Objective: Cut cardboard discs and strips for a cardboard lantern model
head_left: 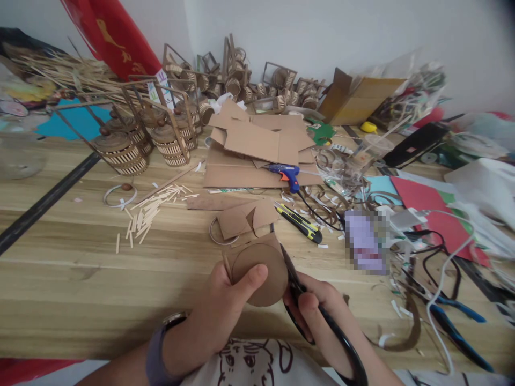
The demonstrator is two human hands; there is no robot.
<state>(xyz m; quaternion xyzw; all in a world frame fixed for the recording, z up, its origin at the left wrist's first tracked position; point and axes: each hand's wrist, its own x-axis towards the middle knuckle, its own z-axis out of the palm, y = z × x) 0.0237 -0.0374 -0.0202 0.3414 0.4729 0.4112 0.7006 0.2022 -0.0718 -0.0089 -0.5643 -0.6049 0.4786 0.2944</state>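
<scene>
My left hand (231, 297) grips a piece of brown cardboard (261, 273), thumb on top and the other fingers beneath it. A drawn circle shows on the cardboard, and its near edge is rounded while the far side keeps a straight corner. My right hand (322, 311) is wrapped around the black handles of a pair of scissors (298, 287). The blades lie along the cardboard's right edge. Just beyond are cardboard scraps (237, 220) and a ring (217, 230). A yellow and black utility knife (300, 222) rests to the right of them.
A blue glue gun (287, 174) lies on stacked cardboard sheets (257, 142). Small wooden sticks (148, 217) are scattered on the left, before several slatted buckets (120, 153). Blue-handled pliers (454, 327), a white cable (438, 300) and a blurred purple object (364, 241) sit to the right.
</scene>
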